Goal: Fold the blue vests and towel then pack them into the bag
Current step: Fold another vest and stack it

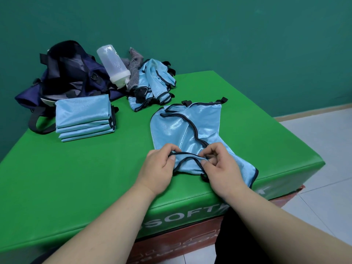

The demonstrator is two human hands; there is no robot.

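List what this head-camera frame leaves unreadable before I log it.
All in the head view.
The bag: inside is dark, under its own flaps; contents unknown.
The crumpled vest pile: layers overlap, count unclear.
The grey towel: mostly behind the bottle and that pile.
The spread vest: near edge covered by the left hand and right hand.
The box lettering: partly blocked by the right forearm.

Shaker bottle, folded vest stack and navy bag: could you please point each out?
shaker bottle (pixel 112 63), head view, clear body.
folded vest stack (pixel 82 111), head view, top vest's face.
navy bag (pixel 28 97), head view, left end wall.
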